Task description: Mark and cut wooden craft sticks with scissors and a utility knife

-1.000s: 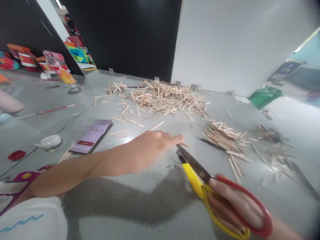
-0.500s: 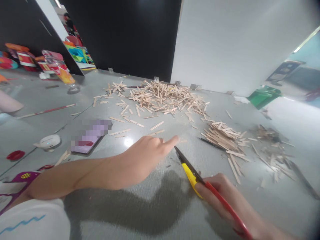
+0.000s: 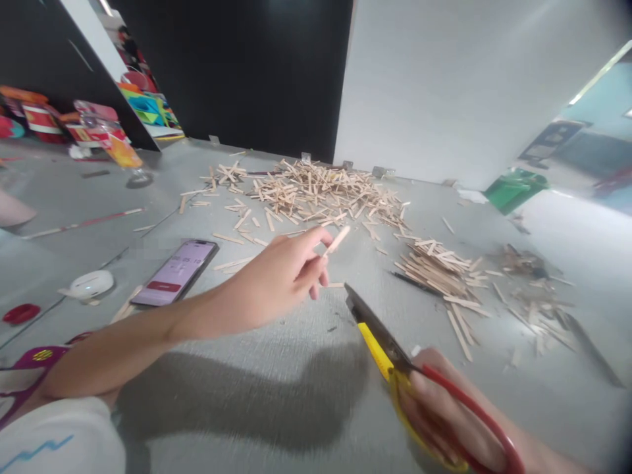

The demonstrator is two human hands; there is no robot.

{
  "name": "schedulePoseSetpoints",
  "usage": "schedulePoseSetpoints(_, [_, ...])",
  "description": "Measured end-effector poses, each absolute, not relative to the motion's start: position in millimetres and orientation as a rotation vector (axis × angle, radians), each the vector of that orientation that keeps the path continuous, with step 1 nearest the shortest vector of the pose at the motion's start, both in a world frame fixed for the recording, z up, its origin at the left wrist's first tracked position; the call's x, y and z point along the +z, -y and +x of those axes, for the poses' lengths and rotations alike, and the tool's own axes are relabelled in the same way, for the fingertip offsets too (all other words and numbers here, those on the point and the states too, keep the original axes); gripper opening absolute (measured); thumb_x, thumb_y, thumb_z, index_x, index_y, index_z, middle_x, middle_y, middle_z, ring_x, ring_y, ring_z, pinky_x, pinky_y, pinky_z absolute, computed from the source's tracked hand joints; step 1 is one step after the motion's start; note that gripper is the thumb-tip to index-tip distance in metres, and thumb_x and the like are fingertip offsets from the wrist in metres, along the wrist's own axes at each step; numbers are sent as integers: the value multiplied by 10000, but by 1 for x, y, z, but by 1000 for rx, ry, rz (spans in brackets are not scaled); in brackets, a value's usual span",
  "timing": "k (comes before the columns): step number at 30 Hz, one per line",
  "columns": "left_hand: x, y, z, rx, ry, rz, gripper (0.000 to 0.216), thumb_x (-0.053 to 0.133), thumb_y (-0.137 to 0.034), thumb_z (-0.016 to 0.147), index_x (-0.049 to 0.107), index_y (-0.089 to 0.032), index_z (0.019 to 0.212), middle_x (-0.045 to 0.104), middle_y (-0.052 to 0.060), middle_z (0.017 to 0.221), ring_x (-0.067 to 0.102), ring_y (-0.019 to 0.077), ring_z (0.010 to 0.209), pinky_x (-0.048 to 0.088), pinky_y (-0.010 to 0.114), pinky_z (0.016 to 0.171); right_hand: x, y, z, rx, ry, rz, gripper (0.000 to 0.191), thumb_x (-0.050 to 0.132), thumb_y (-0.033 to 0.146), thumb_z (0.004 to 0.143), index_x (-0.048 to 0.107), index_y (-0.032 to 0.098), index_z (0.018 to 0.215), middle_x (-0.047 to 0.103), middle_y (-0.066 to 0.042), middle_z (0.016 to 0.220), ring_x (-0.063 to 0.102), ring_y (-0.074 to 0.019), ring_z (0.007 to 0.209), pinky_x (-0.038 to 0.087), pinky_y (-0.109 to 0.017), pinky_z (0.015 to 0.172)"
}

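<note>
My left hand [image 3: 281, 280] is closed in a pinch on a short flat wooden stick [image 3: 340, 238], raised over the table before the large stick pile. My right hand [image 3: 439, 401] grips scissors [image 3: 380, 339] with red and yellow handles and dark blades. The blades are nearly together and point up and left, close to a small stick piece [image 3: 336, 285] lying under my left fingers. To the right of the blades lies a stack of wooden sticks [image 3: 434, 263], with a dark pen-like tool [image 3: 417, 282] along its left side.
A big pile of cut sticks [image 3: 330, 191] spreads along the back by the black panel. Left of my hand lie a phone [image 3: 180, 270], a white earbud case [image 3: 92, 283] and a red cap [image 3: 21, 313]. A plastic bottle [image 3: 116, 146] stands farther back. Loose sticks [image 3: 538, 316] are scattered at right.
My left hand has lifted from the table near the scissor tips, moving up and back, and now shows a stick between its fingers. The scissors' handles have spread apart a little.
</note>
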State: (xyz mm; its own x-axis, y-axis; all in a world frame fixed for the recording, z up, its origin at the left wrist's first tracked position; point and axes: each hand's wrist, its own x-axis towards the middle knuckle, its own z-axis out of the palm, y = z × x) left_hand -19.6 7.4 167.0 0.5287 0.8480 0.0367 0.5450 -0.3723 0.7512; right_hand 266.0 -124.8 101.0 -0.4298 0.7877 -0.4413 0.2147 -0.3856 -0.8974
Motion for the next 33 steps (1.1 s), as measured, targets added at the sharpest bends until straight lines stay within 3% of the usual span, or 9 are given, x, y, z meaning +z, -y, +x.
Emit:
schedulePoseSetpoints(6, [168,2,-17,420,-894,1799,50,522,-276,1143,535,-237,1171,822,31,962,804,166,756,594,242,605,101,120,269,1878,1463,-1076,700,502,895,997,576,233,780,531,3,645,499,-157,562,400,-282,542])
schedulePoseSetpoints(18, [173,11,-14,343,-859,1874,116,475,-321,1180,554,-236,1170,835,12,970,796,145,782,573,240,634,85,123,272,1961,1360,-1122,774,463,921,992,572,226,671,448,58,463,370,-93,374,318,-231,406])
schedulePoseSetpoints(25, [167,14,-13,381,-853,1990,111,478,-316,1183,540,-234,1223,831,-1,974,777,120,743,531,228,622,75,122,269,1991,1303,-1075,760,426,797,1089,473,258,554,355,71,389,336,-92,336,266,-239,367])
schedulePoseSetpoints(31, [160,16,-14,362,-885,2060,124,477,-337,1179,541,-247,1236,816,-19,918,753,118,706,507,231,617,64,133,274,1911,1225,-1108,546,515,667,1145,534,229,819,482,77,561,378,-74,467,320,-194,462])
schedulePoseSetpoints(33, [158,14,-15,368,-898,2082,137,477,-333,1179,547,-260,1272,812,-33,898,738,119,694,500,239,623,65,132,272,1946,1160,-1063,533,563,673,1126,504,241,817,463,91,555,355,-66,444,306,-183,438])
